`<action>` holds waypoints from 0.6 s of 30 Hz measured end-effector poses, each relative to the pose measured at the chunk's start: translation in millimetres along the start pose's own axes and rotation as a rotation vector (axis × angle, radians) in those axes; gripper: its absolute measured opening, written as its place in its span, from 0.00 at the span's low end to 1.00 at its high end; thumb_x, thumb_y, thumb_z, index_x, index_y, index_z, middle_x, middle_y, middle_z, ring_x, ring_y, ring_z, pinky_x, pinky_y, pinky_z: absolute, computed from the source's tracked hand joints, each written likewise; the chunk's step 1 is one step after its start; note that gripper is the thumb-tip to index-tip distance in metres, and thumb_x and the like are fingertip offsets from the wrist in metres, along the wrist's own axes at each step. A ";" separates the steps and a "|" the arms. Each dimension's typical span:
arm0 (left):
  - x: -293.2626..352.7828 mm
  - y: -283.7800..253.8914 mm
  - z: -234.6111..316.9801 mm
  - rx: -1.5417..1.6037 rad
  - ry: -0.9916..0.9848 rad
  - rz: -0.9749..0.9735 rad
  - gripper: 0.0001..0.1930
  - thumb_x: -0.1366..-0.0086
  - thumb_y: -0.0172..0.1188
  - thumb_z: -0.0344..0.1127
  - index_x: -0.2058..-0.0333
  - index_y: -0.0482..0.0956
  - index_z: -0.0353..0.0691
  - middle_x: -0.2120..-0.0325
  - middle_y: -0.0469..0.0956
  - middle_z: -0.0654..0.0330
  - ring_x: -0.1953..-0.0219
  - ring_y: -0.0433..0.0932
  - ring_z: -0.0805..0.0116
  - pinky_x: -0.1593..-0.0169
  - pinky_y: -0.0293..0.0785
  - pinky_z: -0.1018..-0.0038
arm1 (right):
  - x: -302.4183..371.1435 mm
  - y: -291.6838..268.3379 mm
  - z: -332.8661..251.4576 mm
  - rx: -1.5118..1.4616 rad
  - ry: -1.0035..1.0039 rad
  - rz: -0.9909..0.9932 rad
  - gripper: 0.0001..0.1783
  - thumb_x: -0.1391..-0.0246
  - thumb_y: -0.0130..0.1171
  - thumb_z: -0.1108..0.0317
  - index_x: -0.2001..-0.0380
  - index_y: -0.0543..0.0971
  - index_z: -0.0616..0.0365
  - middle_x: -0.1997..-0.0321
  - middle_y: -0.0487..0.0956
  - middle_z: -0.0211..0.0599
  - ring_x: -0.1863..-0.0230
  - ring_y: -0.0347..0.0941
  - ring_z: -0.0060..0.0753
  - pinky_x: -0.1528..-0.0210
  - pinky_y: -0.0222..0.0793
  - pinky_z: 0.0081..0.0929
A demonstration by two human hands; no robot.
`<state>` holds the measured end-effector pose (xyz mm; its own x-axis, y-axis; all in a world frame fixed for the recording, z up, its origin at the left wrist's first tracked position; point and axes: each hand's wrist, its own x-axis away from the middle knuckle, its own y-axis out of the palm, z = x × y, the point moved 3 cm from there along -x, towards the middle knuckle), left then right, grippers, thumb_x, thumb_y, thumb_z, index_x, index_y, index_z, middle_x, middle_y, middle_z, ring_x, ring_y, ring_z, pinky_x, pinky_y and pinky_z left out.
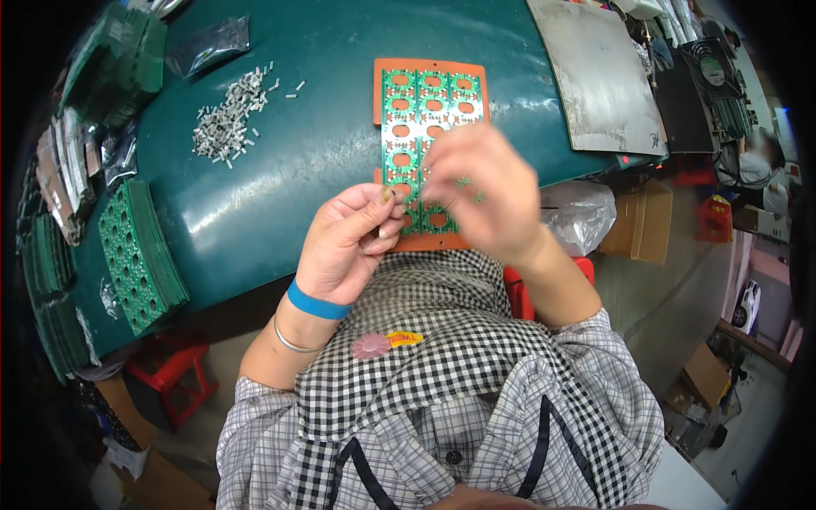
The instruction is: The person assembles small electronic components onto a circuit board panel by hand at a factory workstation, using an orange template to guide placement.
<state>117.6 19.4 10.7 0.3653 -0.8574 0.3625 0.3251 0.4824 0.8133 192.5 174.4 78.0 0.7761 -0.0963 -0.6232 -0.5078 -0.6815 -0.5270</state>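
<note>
In front of me a green circuit board panel (417,118) with rows of oval openings rests on an orange holder (431,65). My left hand (340,242) is at the panel's near left edge, with thumb and fingertips pinched together. Whatever sits in that pinch is too small to make out. Over the panel's right side is my right hand (491,191), smeared by motion, its fingers curled toward the left; whether they hold anything does not show. Part of the panel's near right area is hidden beneath it. Farther left lies a loose heap of small whitish parts (228,117).
A stack of green panels (140,255) stands at the table's left, with more stacks (115,64) behind. A dark plastic bag (208,47) lies beyond the heap. At right are a grey metal plate (599,81), a clear plastic bag (582,212) and a cardboard box (637,221).
</note>
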 end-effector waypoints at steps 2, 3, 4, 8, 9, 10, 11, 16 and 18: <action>-1.6 -2.0 3.9 0.009 0.010 0.010 0.07 0.33 0.56 0.32 0.63 0.76 0.33 0.71 0.74 0.62 0.74 0.65 0.78 0.77 0.58 0.86 | -6.8 -17.8 39.7 -0.130 0.239 0.059 0.03 0.48 0.57 0.76 0.70 0.74 0.62 0.65 0.76 0.37 0.63 0.75 0.33 0.60 0.71 0.26; -2.4 -3.8 5.3 0.019 0.019 0.024 0.06 0.32 0.53 0.31 0.64 0.74 0.35 0.72 0.72 0.62 0.74 0.65 0.77 0.77 0.58 0.85 | -9.1 -24.3 66.9 -0.154 0.409 0.070 0.04 0.46 0.58 0.73 0.68 0.74 0.62 0.66 0.76 0.36 0.64 0.75 0.29 0.61 0.71 0.25; -2.6 -4.8 5.9 0.019 0.013 0.016 0.06 0.32 0.53 0.31 0.64 0.74 0.35 0.72 0.72 0.62 0.74 0.65 0.77 0.77 0.58 0.85 | -9.8 -30.7 93.9 -0.141 0.526 0.031 0.06 0.45 0.59 0.71 0.67 0.75 0.62 0.66 0.76 0.34 0.66 0.74 0.28 0.62 0.71 0.24; -2.9 -2.6 6.5 0.051 -0.004 0.002 0.05 0.31 0.50 0.31 0.63 0.72 0.37 0.75 0.68 0.64 0.76 0.62 0.78 0.79 0.56 0.85 | -15.8 -37.8 145.1 0.215 0.505 -0.062 0.08 0.47 0.61 0.68 0.68 0.78 0.61 0.65 0.77 0.34 0.67 0.74 0.31 0.63 0.72 0.27; -2.7 -2.8 6.9 0.045 -0.011 0.009 0.05 0.31 0.49 0.31 0.63 0.72 0.37 0.76 0.66 0.65 0.77 0.61 0.78 0.79 0.55 0.85 | -17.4 -35.8 149.1 0.224 0.521 -0.072 0.08 0.48 0.63 0.67 0.68 0.79 0.61 0.64 0.78 0.36 0.67 0.75 0.33 0.63 0.72 0.30; -3.7 -2.9 7.2 0.039 -0.019 0.017 0.05 0.31 0.49 0.31 0.63 0.72 0.37 0.77 0.64 0.66 0.79 0.59 0.79 0.80 0.54 0.86 | -17.8 -35.6 150.3 0.226 0.522 -0.071 0.08 0.48 0.63 0.67 0.68 0.79 0.61 0.64 0.78 0.36 0.67 0.75 0.33 0.63 0.72 0.30; -3.8 -3.4 8.3 0.038 -0.018 0.019 0.05 0.31 0.49 0.31 0.63 0.72 0.37 0.77 0.64 0.66 0.79 0.59 0.79 0.80 0.54 0.86 | -20.3 -33.2 148.1 0.271 0.550 -0.103 0.08 0.49 0.63 0.67 0.69 0.79 0.60 0.64 0.78 0.36 0.66 0.76 0.34 0.62 0.72 0.30; -7.3 -3.4 10.4 -0.020 -0.032 -0.008 0.05 0.31 0.51 0.31 0.64 0.72 0.37 0.81 0.58 0.69 0.81 0.54 0.82 0.80 0.49 0.86 | -22.5 -31.7 151.9 0.341 0.539 -0.148 0.06 0.50 0.64 0.69 0.71 0.80 0.60 0.64 0.78 0.36 0.66 0.76 0.37 0.62 0.72 0.32; -9.4 -2.0 11.2 -0.029 -0.033 -0.018 0.05 0.31 0.52 0.31 0.64 0.73 0.37 0.81 0.58 0.70 0.81 0.53 0.82 0.80 0.48 0.86 | -22.9 -32.0 151.6 0.390 0.477 -0.149 0.06 0.51 0.64 0.70 0.72 0.80 0.60 0.66 0.77 0.36 0.66 0.76 0.37 0.61 0.72 0.32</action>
<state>103.8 24.5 10.8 0.3302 -0.8711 0.3637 0.3566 0.4718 0.8063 134.3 308.4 21.5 0.8846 -0.3945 -0.2486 -0.4108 -0.4069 -0.8159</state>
